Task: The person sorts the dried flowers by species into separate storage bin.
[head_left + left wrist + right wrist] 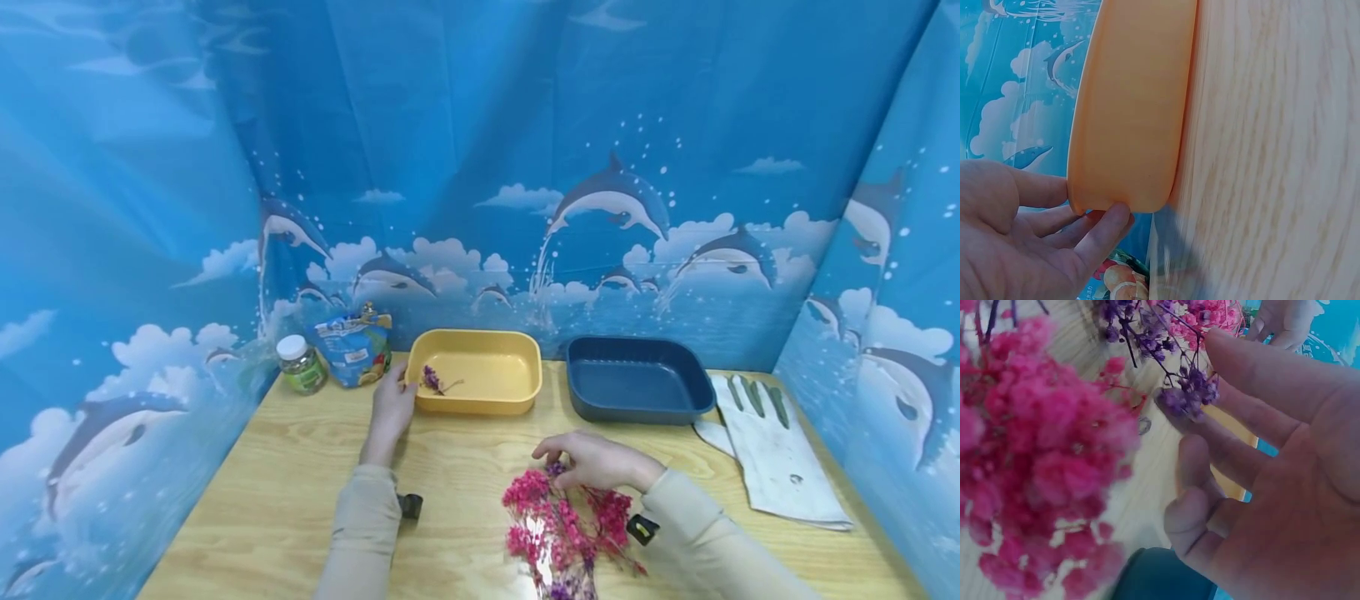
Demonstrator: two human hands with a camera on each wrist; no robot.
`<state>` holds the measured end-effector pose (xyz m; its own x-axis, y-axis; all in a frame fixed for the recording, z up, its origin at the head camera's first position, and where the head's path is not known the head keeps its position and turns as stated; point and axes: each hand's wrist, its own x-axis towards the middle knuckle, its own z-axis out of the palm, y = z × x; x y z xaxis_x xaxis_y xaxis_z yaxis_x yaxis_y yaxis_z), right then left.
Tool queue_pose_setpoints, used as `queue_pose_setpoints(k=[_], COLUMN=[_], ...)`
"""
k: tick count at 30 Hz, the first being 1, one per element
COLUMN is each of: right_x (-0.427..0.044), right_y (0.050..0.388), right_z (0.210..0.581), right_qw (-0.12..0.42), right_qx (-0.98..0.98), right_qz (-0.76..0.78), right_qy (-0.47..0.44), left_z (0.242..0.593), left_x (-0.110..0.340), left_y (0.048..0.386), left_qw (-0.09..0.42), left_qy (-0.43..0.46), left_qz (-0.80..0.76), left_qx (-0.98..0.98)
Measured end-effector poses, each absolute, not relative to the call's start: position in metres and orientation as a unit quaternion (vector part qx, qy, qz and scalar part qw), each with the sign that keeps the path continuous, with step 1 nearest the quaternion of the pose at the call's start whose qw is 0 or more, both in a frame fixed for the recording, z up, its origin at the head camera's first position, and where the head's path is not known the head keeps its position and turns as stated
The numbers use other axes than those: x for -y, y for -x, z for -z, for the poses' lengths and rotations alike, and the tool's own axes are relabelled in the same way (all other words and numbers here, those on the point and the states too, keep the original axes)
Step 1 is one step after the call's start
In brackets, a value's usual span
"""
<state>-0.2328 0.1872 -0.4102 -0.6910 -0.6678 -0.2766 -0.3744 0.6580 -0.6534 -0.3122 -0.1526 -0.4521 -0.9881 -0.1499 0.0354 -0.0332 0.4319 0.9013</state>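
Observation:
My left hand (392, 408) grips the left end of the yellow tray (475, 407), its fingers at the rim and outer wall. A small purple flower sprig (431, 379) lies inside this tray, at its left. My right hand (600, 460) hovers over a bunch of pink flowers (564, 521) on the table, its fingers loosely bent. Up close in the right wrist view, a purple flower sprig (1188, 394) sits between the thumb and index finger, which stand apart. Part of the bunch is cut off by the head view's bottom edge.
A dark blue tray (637, 414) stands right of the yellow one. White gloves (780, 467) lie at the table's right edge. Back left are a white-lidded jar (303, 367) and a blue snack bag (354, 350). Dolphin-printed curtains (480, 167) border the table.

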Motion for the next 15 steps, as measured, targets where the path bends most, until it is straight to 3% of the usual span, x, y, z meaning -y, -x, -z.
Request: queue_pose_setpoints(k=[7, 15], right_x=[-0.192, -0.198], right_y=[0.233, 0.227], right_z=[0.412, 0.402], right_qw=[0.203, 0.077], right_qx=[-0.878, -0.891], right_qz=[0.302, 0.247], right_qy=[0.311, 0.372], left_z=[0.451, 0.451], left_x=[0.153, 0.152], left_y=[0.312, 0.311], left_qw=[0.049, 0.057], left_qy=[-0.053, -0.049], left_qz=[0.528, 0.525], left_qx=[0.846, 0.848])
